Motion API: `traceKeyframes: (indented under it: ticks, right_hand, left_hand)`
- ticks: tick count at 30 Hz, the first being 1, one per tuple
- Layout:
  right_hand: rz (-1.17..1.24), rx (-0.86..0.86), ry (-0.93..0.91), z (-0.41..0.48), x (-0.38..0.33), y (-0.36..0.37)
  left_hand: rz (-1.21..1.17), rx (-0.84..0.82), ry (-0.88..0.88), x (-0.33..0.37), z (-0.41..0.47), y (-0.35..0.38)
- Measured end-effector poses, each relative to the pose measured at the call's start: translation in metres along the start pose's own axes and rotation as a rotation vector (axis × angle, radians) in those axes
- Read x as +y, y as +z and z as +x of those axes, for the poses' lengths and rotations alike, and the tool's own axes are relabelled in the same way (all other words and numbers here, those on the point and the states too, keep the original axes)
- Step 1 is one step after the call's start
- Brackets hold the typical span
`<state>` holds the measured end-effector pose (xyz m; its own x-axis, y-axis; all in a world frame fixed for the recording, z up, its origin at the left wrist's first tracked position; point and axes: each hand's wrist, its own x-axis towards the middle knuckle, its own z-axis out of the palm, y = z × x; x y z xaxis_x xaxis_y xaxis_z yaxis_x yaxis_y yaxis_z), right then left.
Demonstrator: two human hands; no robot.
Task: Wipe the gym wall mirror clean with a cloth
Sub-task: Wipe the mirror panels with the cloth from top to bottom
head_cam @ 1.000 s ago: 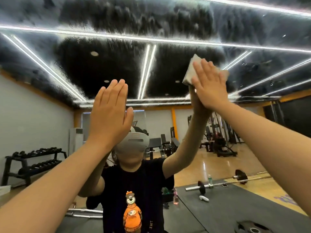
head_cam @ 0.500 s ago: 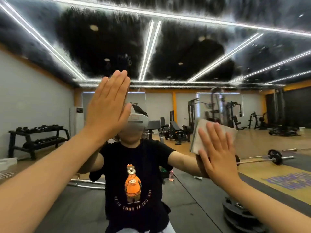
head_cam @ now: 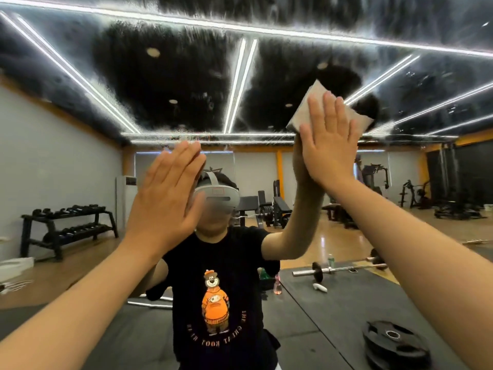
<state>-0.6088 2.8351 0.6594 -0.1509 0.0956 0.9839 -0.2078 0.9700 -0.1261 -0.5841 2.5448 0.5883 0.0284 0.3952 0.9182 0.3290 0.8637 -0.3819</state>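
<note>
- Right hand: flat, fingers straight and slightly spread, palm pressing the cloth onto the glass. Nothing is curled round it, so this is a press, not a grasp.
- Left hand: flat, fingers straight and together, holds nothing. It is palm-on to the mirror, left of and lower than the right hand. It looks braced on the glass, but contact can't be confirmed.
- Cloth location: high on the mirror, right of centre, pinned under the right palm. Its corners stick out above, left and right of the fingers.
- Step (judgement): mid-wipe on the upper zone. The glass up there shows whitish streaky haze around darker, clearer patches, and one small clear patch sits just right of the cloth. The lower glass reads sharp.
- Next move calls for, I'd say: even flat-palm pressure, overlapping passes through the hazy bands, and the cloth kept from sliding out since only friction holds it. The top edge is a far reach.
- Cloth: pale grey-beige, folded to a thick square pad, soft matte weave, edges a bit frayed-looking.
- Mirror: hard, flat, glossy; the film on it looks feathery and streaked.
- Reflected only: dumbbell rack far left, barbell on dark matting to the right, round weight plate near right.
</note>
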Motion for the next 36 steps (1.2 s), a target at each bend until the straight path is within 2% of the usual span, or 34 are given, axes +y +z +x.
traceKeyframes:
  ticks: [3, 8, 11, 13, 16, 22, 26, 29, 36]
  right_hand:
    - [0.043, 0.024, -0.071, -0.057, -0.025, 0.014]
    - [-0.047, -0.052, -0.383, -0.176, -0.029, 0.027]
    - [-0.046, -0.101, -0.589, -0.192, -0.012, 0.024]
    - [-0.027, -0.138, -0.645, -0.177, -0.005, 0.02]
    - [-0.024, -0.131, -0.586, -0.136, -0.006, 0.018]
    - [0.017, -0.084, -0.323, -0.021, -0.048, 0.011]
    - [0.045, -0.056, -0.226, -0.004, -0.091, 0.013]
    - [0.047, 0.009, -0.387, -0.038, -0.116, 0.024]
    - [-0.023, -0.102, -0.847, -0.163, -0.123, 0.042]
  left_hand:
    - [0.014, 0.016, -0.017, 0.001, -0.001, 0.003]
    - [0.017, 0.007, -0.014, 0.001, 0.0, 0.003]
    - [0.006, -0.017, -0.023, 0.002, 0.0, 0.002]
    - [-0.001, -0.022, -0.028, 0.001, 0.0, 0.001]
    - [0.006, -0.014, -0.029, 0.002, -0.001, 0.001]
    - [-0.02, 0.022, -0.032, -0.006, -0.004, -0.011]
    - [0.057, 0.08, -0.148, -0.032, -0.02, -0.028]
    - [0.098, 0.085, -0.255, -0.056, -0.034, -0.039]
    - [0.155, 0.054, -0.455, -0.096, -0.07, -0.05]
